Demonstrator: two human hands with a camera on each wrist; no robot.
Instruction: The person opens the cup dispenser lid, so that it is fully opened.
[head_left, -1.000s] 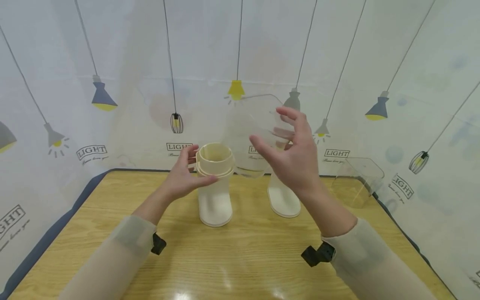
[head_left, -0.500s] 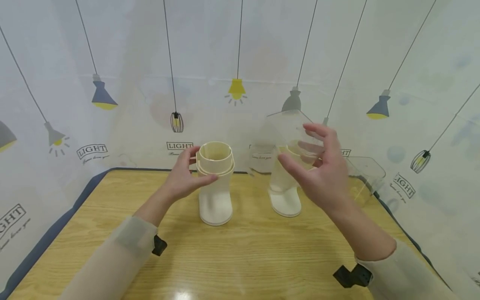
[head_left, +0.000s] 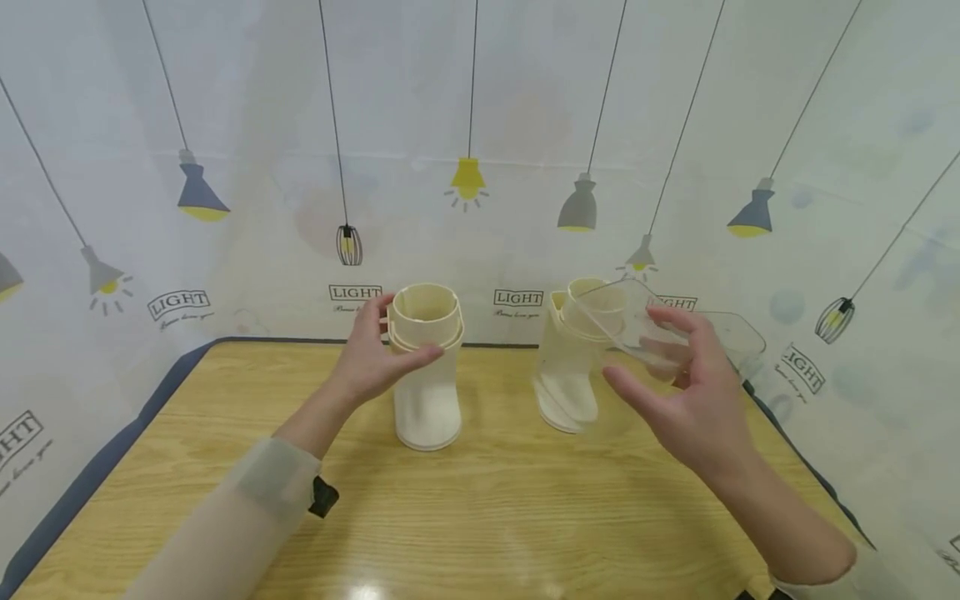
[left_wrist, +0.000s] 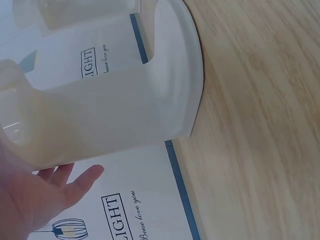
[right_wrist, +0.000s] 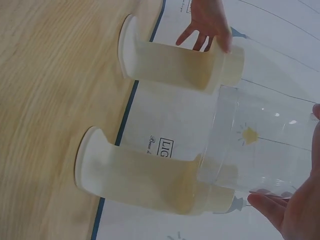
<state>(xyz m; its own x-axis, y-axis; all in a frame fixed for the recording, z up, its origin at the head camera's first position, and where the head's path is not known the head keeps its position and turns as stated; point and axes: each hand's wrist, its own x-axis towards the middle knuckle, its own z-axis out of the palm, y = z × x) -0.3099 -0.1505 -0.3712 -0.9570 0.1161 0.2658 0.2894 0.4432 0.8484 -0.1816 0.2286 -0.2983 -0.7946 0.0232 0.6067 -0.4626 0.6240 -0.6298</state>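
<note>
My left hand (head_left: 377, 354) grips the upper part of a cream plastic stand (head_left: 427, 400), its thumb across the front and its fingers round the left side. The stand is upright on the table, with an open round collar on top and a rounded foot. To the right, my right hand (head_left: 693, 400) holds a clear plastic container (right_wrist: 260, 145), raised and tilted, between thumb and fingers. The container partly overlaps a second, similar cream stand (head_left: 566, 367) in the head view; its outline is faint there.
Another clear container (head_left: 742, 337) stands at the table's back right, partly behind my right hand. The wooden table (head_left: 450, 517) has a dark blue edge strip (head_left: 172, 383). Behind it hangs a white sheet printed with lamps (head_left: 468, 175).
My right hand has moved right and down with the clear container, from beside the left stand to the front right of the second stand. My left hand has stayed on its stand.
</note>
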